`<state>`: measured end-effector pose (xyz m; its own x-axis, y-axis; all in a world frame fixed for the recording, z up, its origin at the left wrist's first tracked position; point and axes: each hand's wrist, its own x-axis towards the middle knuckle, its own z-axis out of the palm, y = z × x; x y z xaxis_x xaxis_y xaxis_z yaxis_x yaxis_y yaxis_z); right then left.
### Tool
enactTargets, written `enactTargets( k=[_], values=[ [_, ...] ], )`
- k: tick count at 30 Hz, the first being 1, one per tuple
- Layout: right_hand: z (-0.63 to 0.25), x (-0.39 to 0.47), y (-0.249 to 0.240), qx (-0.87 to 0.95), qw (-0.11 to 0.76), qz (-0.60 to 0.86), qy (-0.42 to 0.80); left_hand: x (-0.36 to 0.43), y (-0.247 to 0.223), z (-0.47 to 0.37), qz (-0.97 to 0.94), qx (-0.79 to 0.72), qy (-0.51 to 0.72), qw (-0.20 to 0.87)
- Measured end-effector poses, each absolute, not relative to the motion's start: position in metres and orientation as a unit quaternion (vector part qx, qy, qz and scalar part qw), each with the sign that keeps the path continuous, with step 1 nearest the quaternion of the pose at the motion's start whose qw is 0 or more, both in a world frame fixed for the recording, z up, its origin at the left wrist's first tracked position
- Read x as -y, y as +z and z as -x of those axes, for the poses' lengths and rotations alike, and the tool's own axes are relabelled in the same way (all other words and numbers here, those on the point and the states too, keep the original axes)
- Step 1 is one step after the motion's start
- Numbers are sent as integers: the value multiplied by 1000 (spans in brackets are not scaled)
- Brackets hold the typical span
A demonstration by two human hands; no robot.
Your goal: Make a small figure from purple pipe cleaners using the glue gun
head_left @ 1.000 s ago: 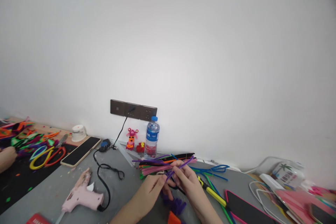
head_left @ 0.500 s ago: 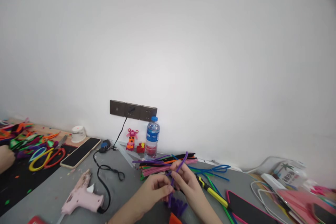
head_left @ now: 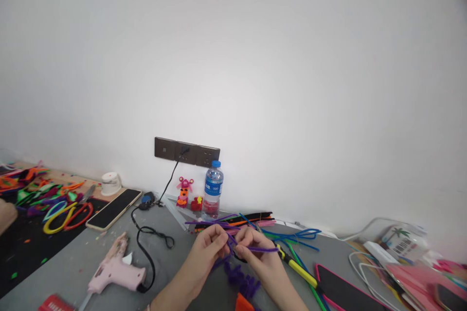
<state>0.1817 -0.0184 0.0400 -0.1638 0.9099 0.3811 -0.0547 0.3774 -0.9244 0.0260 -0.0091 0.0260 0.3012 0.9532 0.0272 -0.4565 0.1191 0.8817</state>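
Between my two hands runs a purple pipe cleaner [head_left: 263, 250], its free end sticking out to the right. My left hand [head_left: 208, 257] pinches it with thumb and forefinger. My right hand [head_left: 260, 257] is closed on it as well, a little to the right. Something dark sits between the fingertips, too small to make out. Just below the hands are curled purple pipe cleaners [head_left: 248, 285] and an orange piece [head_left: 243, 302]. Behind them lies a pile of loose pipe cleaners [head_left: 251, 218] in several colours.
At left are a pink glue gun [head_left: 116, 272], a phone [head_left: 114, 210], scissors [head_left: 78, 216] and another person's hand [head_left: 6, 216]. A water bottle [head_left: 212, 192] stands by the wall. A yellow cutter knife [head_left: 301, 272] and a pink-edged phone [head_left: 346, 289] lie at right.
The pipe cleaner's free end has swung from pointing up to lying out rightward. My left hand has risen slightly, and the fingertips of both hands are at a new spot.
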Motion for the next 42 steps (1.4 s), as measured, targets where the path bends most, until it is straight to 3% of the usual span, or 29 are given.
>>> enactTargets(
  k=[8, 14, 23, 30, 36, 42],
  values=[
    [-183, 17, 42, 554, 574, 401, 451, 8, 26, -23, -462, -304, 457, 697],
    [-185, 15, 42, 591, 499, 397, 495, 15, 30, -25, -486, -290, 428, 705],
    [-188, 17, 32, 576, 467, 425, 518, 16, 23, -20, -573, -275, 275, 722],
    [-189, 11, 32, 545, 546, 423, 476, 8, 27, -15, -593, -340, 337, 647],
    [-187, 13, 36, 583, 492, 374, 527, 4, 23, -21, -618, -333, 380, 603],
    [-197, 7, 37, 532, 577, 407, 468, 14, 16, -21, -781, -434, 265, 361]
  ],
)
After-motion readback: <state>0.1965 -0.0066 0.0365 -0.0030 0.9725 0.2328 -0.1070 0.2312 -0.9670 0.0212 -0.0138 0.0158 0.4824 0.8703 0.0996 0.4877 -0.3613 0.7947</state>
